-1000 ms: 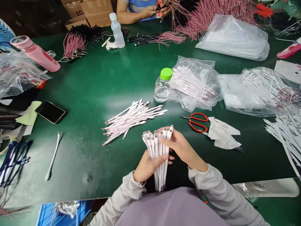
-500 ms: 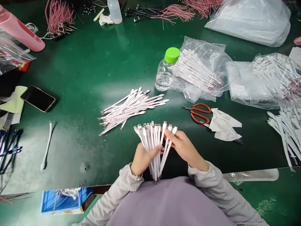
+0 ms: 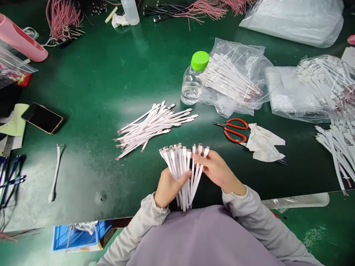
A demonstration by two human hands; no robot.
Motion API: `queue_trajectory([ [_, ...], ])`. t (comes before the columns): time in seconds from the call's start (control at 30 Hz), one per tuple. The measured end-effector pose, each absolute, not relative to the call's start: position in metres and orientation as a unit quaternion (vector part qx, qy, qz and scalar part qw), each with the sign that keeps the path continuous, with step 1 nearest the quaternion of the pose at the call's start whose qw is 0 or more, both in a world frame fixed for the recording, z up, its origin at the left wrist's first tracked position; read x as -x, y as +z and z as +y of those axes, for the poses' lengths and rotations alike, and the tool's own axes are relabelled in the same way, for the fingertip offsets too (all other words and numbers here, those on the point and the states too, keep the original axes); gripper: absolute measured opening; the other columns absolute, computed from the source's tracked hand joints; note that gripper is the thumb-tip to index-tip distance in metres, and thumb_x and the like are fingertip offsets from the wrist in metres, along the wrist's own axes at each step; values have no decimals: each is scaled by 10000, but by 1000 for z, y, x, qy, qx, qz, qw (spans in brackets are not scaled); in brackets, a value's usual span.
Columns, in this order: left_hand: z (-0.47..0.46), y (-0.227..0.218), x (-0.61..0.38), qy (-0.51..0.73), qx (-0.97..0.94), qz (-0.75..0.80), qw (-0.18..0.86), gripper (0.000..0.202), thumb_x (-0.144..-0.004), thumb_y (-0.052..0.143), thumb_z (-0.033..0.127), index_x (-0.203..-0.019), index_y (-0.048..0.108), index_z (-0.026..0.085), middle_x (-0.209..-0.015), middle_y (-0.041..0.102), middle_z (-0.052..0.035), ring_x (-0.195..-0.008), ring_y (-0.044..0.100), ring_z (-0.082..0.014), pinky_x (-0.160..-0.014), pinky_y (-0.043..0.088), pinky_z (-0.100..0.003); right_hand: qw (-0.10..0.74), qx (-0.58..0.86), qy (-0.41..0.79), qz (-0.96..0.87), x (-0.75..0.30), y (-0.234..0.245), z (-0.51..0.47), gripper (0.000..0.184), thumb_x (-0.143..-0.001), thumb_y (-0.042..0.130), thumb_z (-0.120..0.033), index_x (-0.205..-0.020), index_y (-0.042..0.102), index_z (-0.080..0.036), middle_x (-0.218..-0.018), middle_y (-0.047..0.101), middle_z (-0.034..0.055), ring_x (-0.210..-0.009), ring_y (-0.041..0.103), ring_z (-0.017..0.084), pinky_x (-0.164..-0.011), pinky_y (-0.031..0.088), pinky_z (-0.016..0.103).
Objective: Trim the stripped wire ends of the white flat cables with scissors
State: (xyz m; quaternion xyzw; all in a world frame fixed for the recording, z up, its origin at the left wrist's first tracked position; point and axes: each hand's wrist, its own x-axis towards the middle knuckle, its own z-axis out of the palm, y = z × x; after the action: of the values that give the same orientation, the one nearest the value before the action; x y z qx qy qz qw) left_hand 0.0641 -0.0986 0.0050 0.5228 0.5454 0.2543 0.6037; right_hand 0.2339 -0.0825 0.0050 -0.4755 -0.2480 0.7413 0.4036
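The bundled cables (image 3: 180,173) at 6 o'clock were white, on a deep green tabletop (image 3: 97,74). At 1 o'clock, a bottle cap (image 3: 200,60) was bright lime green; at 3 o'clock, the scissor handles (image 3: 235,130) were red. At 10 o'clock lay a pink bottle (image 3: 19,38) and pinkish-red wires (image 3: 62,16). The sleeves (image 3: 255,218) were pale grey, beside a plain lilac top (image 3: 194,240).

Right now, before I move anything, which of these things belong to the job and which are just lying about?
Job:
white flat cable bundle, held by left hand and right hand
loose white cable pile
bag of cables

Lying about, it seems:
phone
green-capped water bottle
pink flask
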Motion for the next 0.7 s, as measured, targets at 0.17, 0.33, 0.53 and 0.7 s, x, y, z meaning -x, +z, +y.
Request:
queue_trajectory([
  [0.17, -98, 6, -65, 269, -510, 560, 595, 287, -822, 613, 412, -871, 694, 141, -862, 733, -78, -840, 676, -243, -801, 521, -341, 418, 512, 702, -264, -230, 3, -85, 313, -731, 731, -424, -742, 521, -191, -609, 401, -66, -522, 346, 70, -474, 282, 224],
  [0.33, -98, 7, -64, 257, -485, 561, 620, 293, -820, 613, 416, -771, 685, 136, -782, 724, -74, -782, 676, -234, -776, 524, -335, 437, 518, 678, -285, -226, 0, -87, 288, -832, 609, -479, -839, 524, -203, -703, 517, -42, -515, 390, 70, -453, 300, 220],
  [0.53, -100, 3, -63, 267, -443, 551, 655, 293, -766, 686, 407, -856, 691, 129, -863, 732, -80, -783, 668, -225, -754, 525, -325, 380, 445, 774, -242, -228, 2, -87, 286, -750, 718, -382, -942, 624, -193, -682, 525, -29, -569, 477, 107, -522, 411, 251],
  [0.7, -98, 2, -64, 287, -438, 530, 667, 311, -701, 754, 391, -862, 673, 137, -762, 707, -42, -705, 642, -191, -736, 515, -308, 379, 452, 784, -193, -227, 2, -86, 254, -716, 756, -368, -815, 637, -167, -659, 531, -25, -606, 503, 108, -579, 416, 253],
])
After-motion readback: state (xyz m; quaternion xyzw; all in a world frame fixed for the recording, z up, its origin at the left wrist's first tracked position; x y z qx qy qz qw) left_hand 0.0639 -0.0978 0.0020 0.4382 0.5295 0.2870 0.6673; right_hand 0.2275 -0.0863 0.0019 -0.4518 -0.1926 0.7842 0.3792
